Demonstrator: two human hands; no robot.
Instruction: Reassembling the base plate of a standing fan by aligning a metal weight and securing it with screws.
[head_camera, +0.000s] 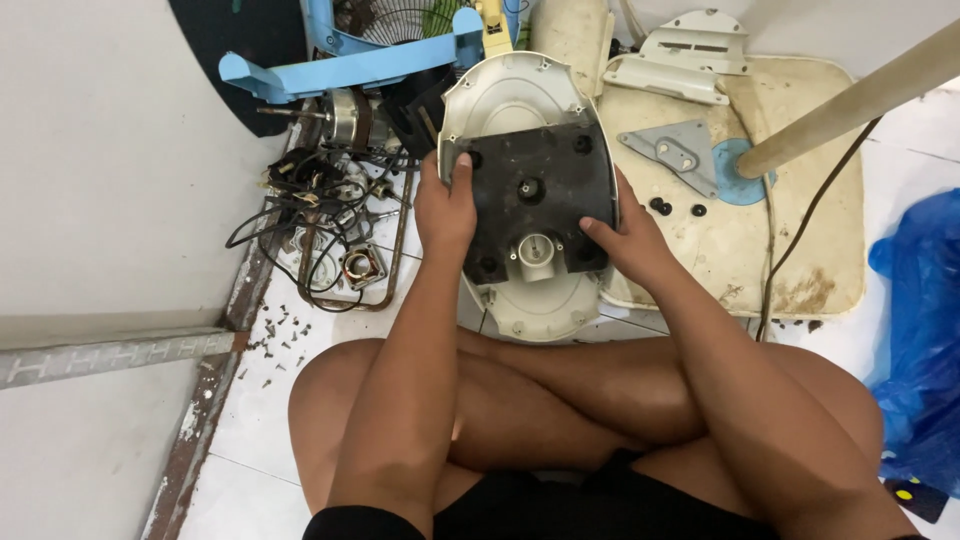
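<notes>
A white tiled floor (250, 420) beside a pale wall is strewn with screws, wires and fan parts. An oval white fan base (520, 95), long axis running away from the legs, is held underside up; its dark plate (540, 195) is gripped by the left hand (445, 205) and right hand (630, 240).

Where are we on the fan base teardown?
Done: loose screws, a bare motor and tangled black wiring lie on the floor. In hand: left hand and right hand grip the dark square weight plate on the white oval plastic base. Left: plate not yet off.
</notes>
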